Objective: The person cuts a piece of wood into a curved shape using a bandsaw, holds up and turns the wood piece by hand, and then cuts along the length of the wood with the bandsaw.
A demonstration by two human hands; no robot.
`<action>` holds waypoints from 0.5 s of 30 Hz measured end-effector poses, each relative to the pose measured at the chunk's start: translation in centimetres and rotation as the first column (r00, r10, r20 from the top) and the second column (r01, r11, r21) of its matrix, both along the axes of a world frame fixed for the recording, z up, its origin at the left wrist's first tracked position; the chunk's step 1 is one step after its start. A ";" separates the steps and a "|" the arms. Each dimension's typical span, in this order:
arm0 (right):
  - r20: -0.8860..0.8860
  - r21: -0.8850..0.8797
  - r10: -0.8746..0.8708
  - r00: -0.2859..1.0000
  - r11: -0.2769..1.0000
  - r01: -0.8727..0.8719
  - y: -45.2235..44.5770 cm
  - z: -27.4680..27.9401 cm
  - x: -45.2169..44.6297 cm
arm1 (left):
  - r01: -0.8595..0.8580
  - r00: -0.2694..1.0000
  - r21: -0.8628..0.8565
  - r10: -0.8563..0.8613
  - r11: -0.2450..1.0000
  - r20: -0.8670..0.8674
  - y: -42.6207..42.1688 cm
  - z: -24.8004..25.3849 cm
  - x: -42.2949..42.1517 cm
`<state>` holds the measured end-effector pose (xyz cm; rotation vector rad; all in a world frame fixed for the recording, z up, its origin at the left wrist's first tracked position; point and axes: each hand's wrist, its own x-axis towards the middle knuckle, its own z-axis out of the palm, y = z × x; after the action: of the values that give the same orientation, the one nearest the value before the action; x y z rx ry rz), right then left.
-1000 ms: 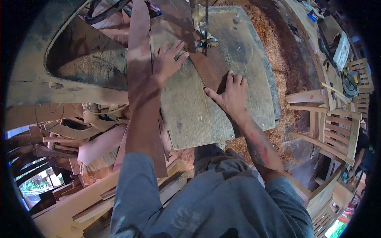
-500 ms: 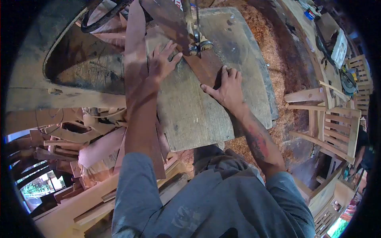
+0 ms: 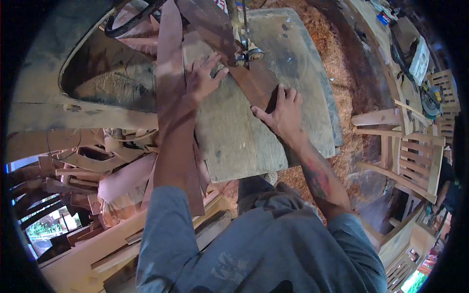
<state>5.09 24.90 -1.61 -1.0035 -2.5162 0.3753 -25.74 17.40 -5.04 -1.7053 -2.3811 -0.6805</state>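
A brown wooden board (image 3: 256, 82) lies slantwise on the worn wooden saw table (image 3: 234, 141), passing under the bandsaw's guide rollers (image 3: 255, 53). My right hand (image 3: 286, 115) grips the board's near end, thumb on the left edge and fingers over the right. To the left of the board, my left hand (image 3: 202, 80) rests with fingers spread. Its fingertips are close to the board's left edge; whether they touch it I cannot tell. The blade is mostly hidden among the rollers.
A long reddish plank (image 3: 168, 63) runs along the table's left side, beside the saw's curved frame (image 3: 29, 83). Sawdust (image 3: 325, 63) covers the floor to the right. Slatted wooden furniture (image 3: 415, 156) stands further right. Wood offcuts (image 3: 78, 171) are piled at lower left.
Both hands sit slightly nearer the table's front edge, keeping the same pose. The camera view has shifted a little.
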 end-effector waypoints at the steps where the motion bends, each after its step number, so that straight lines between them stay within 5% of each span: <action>1: -0.002 0.001 -0.005 1.000 1.000 0.005 -0.2 -0.2 0.4 | 0.005 1.000 0.001 -0.005 1.000 -0.002 -0.1 -0.4 0.1; 15: -0.038 0.020 0.066 0.997 0.998 -0.065 -0.2 -0.3 2.1 | -0.007 1.000 -0.070 0.006 0.998 -0.010 -1.2 1.2 2.2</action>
<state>7.19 24.67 -1.88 -0.9005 -2.5182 0.3857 -23.53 16.23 -3.82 -1.7227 -2.4303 -0.5935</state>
